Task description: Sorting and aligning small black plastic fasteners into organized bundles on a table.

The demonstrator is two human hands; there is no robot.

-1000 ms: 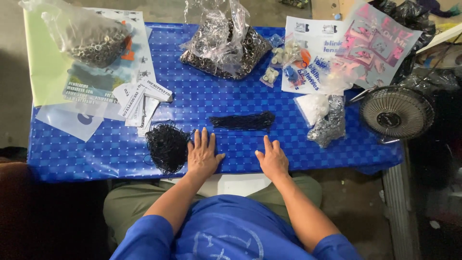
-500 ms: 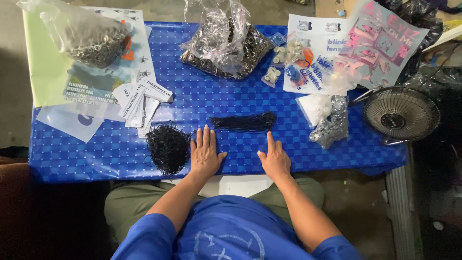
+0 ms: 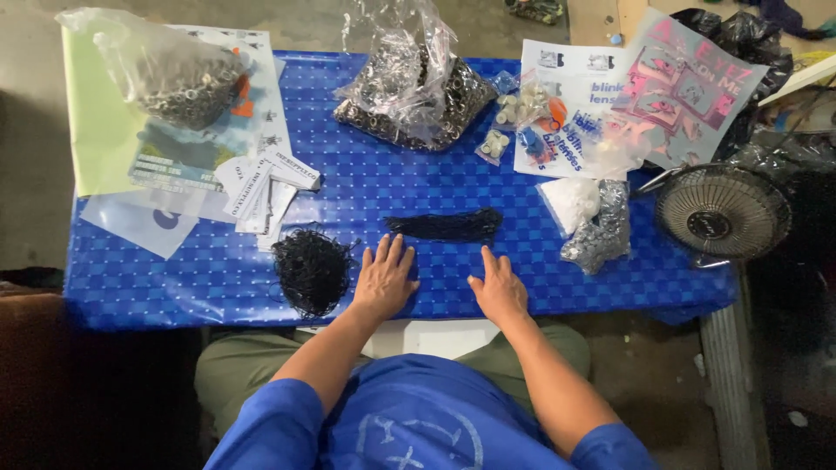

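Both hands lay flat, palms down, on the blue checked counter (image 3: 557,261) near its front edge. Left hand (image 3: 384,283) was spread wide, fingers fanned, holding nothing; it sat just beside a round tangle of black cord (image 3: 311,270) on its left, close but contact unclear. Right hand (image 3: 499,287) was also open and empty, fingers a bit closer together, thumb pointing inward. Just beyond both sets of fingertips lay a long straight bundle of black strands (image 3: 445,225), apart from the hands, roughly centred between them.

Further back: clear bag of dark metal pieces (image 3: 409,83) at counter middle, another clear bag of metal rings (image 3: 170,74) at far left resting on printed sheets (image 3: 187,161). Stack of small white cards (image 3: 266,187) lay fanned near the cord tangle. On the right, a white pad (image 3: 570,202) touched a small bag of silver bits (image 3: 601,233); small bags of pale beads (image 3: 509,122) sat on printed paper beyond. A round fan (image 3: 721,213) sat at the counter's right edge. Person wore a blue shirt and olive trousers, seated
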